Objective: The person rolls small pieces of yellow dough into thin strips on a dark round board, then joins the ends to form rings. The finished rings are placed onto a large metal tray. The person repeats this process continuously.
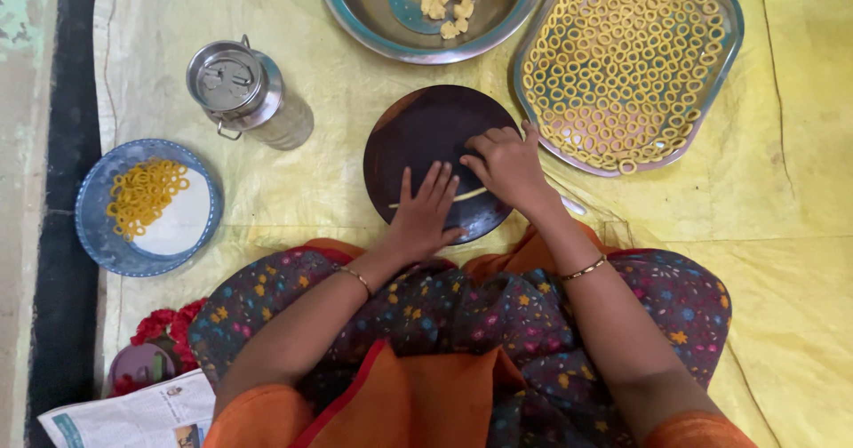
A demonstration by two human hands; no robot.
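Seated on a pale yellow plastic floor sheet (267, 181), person works over a round dark brown wooden board (418, 137) directly in front of the knees.

Left hand (425, 212) lies flat and open, fingers spread, palm pressing on a thin pale strand of dough (471, 194) that runs across the near part of the board. Nothing is gripped; the strand sits under the palm and shows to either side of it. Right hand (506, 165) is curled, fingers bunched down on the board just beyond the strand's right end. Cannot tell whether it pinches any dough; the fingertips are hidden.

Judgement on the rolling: even, light pressure from the flat palm should keep the strand uniform in thickness; pressing hard at 1 spot would likely thin or break it. Keeping the strand on the board's middle leaves room to lengthen it.

Containers:
- Large rectangular steel tray (730, 30), right of the board, near full of small yellow dough rings laid in 1 layer, closely packed.
- Round steel bowl (355, 21), beyond the board, holds lumps of pale yellow dough; partly cut off by the frame edge.
- Blue round plate (98, 226), far left, carries a cluster of the same yellow rings on its upper half, remainder bare white.
- Small lidded steel canister (240, 88), with side handle, stands between plate and bowl; lid on, contents unseen.
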